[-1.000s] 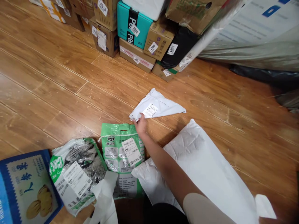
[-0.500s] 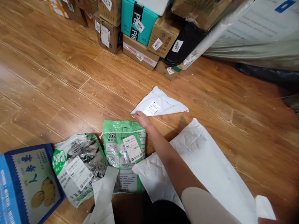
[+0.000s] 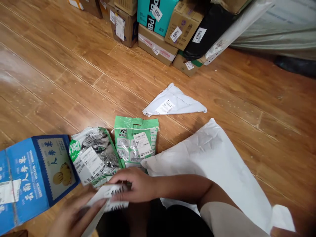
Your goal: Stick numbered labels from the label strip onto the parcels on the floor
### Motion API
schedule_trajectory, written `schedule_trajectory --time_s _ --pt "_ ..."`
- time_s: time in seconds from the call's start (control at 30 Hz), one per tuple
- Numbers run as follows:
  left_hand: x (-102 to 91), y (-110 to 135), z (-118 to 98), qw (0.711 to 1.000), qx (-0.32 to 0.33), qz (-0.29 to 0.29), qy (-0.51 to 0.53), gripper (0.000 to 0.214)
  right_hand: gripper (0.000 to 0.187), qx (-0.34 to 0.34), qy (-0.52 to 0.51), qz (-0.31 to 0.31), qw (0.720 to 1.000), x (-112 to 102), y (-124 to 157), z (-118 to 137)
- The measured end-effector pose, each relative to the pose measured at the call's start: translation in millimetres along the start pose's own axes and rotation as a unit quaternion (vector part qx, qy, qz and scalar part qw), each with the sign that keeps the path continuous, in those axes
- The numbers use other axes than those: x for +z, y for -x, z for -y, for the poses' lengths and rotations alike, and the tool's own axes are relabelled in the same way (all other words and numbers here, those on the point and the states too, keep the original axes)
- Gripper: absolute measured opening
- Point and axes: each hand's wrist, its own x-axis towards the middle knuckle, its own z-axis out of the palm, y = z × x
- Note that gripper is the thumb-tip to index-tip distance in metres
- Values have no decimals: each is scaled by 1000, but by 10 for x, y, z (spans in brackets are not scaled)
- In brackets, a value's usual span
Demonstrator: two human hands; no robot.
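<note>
Low in the head view, my left hand is closed round a white strip of number labels, blurred by motion. At the strip's right end my right hand pinches it; the fingertips are partly hidden. Just beyond the hands lie a green-and-white printed bag and a bag with a cat picture, each with a shipping label. Farther out, a pale grey triangular mailer rests on the floor, bearing a shipping label and a small number sticker at its left corner.
A large white package lies under and right of my right forearm. At left stands a blue printed box. Stacked parcels with number stickers, among them a turquoise box, line the far side of the wooden floor.
My right hand has left the mailer's left corner, where a number sticker now shows, and come back to the label strip. My left hand has come into view. The camera view has shifted.
</note>
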Motion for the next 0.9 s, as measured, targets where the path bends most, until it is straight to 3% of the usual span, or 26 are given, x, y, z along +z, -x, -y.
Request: schedule_trajectory --time_s 0.07,0.13,0.27,0.37,0.43,0.53,0.63,0.77,0.9 --pt "216 -158 98 998 -4 52 42 23 25 69 -28 -112 991 139 56 -183" --pt "442 -288 194 995 -8 72 66 21 24 136 -59 -183 972 174 107 -396" --pt "799 -470 351 984 -63 126 108 29 29 213 -128 -259 933 159 294 -618" --pt "959 -618 398 949 -108 218 199 34 28 231 -138 -302 915 156 488 -622" --pt "1038 -717 386 923 -92 276 251 35 27 243 -126 -325 905 164 592 -609" --pt "1141 -816 337 926 -67 260 265 38 28 266 -142 -346 889 181 669 -601" --pt "1193 -841 321 917 -107 243 299 36 33 281 -192 -350 873 191 679 -607" --pt "1154 -794 388 892 -108 278 340 39 36 264 -189 -363 873 213 678 -664" --pt "1095 -718 450 898 -154 244 333 44 35 247 -164 -375 878 288 667 -774"
